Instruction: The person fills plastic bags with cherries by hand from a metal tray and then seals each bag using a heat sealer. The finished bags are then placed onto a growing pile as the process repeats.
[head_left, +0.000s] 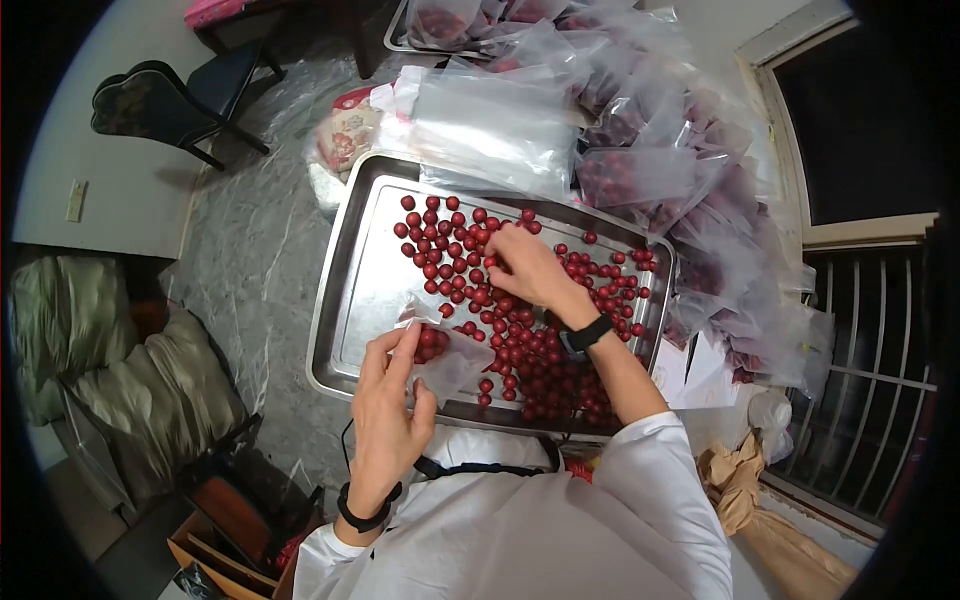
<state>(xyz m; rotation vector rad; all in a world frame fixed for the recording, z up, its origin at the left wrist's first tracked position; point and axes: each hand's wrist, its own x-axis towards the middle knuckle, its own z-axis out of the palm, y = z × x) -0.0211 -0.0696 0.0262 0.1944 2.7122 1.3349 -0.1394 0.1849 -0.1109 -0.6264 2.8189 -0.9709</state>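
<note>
A steel tray (345, 260) holds many small, round, dark red balls (540, 350), perhaps fruit. My left hand (390, 405), at the tray's near left side, grips a clear plastic bag (455, 365) with several of the balls inside. The bag lies low over the tray, its opening partly hidden by my fingers. My right hand (530, 268) reaches down among the loose balls in the tray's middle. Its fingers and thumb are curled round a red ball; whether more sit under the fingers is hidden.
A stack of flat clear bags (490, 130) lies against the tray's far edge. Filled bags (660, 170) are piled behind and to the right. A black chair (190, 105) stands at far left, and a barred window (870, 360) is at right.
</note>
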